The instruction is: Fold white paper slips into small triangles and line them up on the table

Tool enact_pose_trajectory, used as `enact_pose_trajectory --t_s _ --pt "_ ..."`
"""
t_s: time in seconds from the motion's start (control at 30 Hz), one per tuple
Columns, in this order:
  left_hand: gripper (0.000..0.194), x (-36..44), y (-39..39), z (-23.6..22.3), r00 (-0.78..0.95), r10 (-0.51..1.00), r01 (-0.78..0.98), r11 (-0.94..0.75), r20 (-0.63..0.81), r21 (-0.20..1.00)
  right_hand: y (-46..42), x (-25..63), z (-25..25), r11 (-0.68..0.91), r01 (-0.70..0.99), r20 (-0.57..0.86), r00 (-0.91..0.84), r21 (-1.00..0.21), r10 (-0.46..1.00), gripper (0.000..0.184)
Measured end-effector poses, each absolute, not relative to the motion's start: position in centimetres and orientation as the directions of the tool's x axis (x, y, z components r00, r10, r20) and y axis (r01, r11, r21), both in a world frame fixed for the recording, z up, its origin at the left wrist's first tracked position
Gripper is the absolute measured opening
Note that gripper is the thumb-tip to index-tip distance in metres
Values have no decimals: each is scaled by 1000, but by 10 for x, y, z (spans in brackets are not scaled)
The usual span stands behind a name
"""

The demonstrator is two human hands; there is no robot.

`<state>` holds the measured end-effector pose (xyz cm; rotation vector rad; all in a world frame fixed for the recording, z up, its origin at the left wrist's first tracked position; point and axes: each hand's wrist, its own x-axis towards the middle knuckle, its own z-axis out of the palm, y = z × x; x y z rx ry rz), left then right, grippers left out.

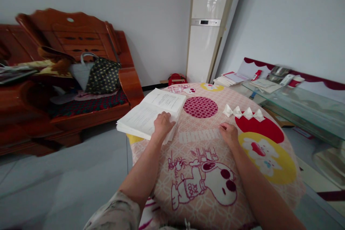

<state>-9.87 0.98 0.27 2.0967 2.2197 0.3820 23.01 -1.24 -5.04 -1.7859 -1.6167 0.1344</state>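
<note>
A thick open book (140, 118) with printed white pages lies at the left edge of a round table. Resting on its lower right part is my left hand (163, 125), its fingers bent and close together on the pages by the right edge. My right hand (228, 133) is closed low over the tablecloth (199, 194), right of the book. Its thumb and fingers are pressed together, and anything between them is hidden. Just beyond it, several small white folded-paper points (244, 113) stand in a row.
Right of the table is a glass-topped stand (309, 104) with metal bowls (279, 73), a cup (295, 81) and papers. A stack of booklets (230, 78) sits behind the table. On the left stands a wooden sofa (78, 39) with bags (104, 75) on it. A tall white cabinet-like unit (203, 46) stands behind.
</note>
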Motion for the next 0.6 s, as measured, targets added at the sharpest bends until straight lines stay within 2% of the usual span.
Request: enact_pose_trajectory --t_s 0.47,0.6 --pt "33 -91 8 3 -75 982 976 37 172 214 -15 231 -51 49 830 383 204 -556 901 28" --pt "33 -97 8 13 -63 992 982 42 107 184 -15 230 -50 62 826 391 198 -561 899 28"
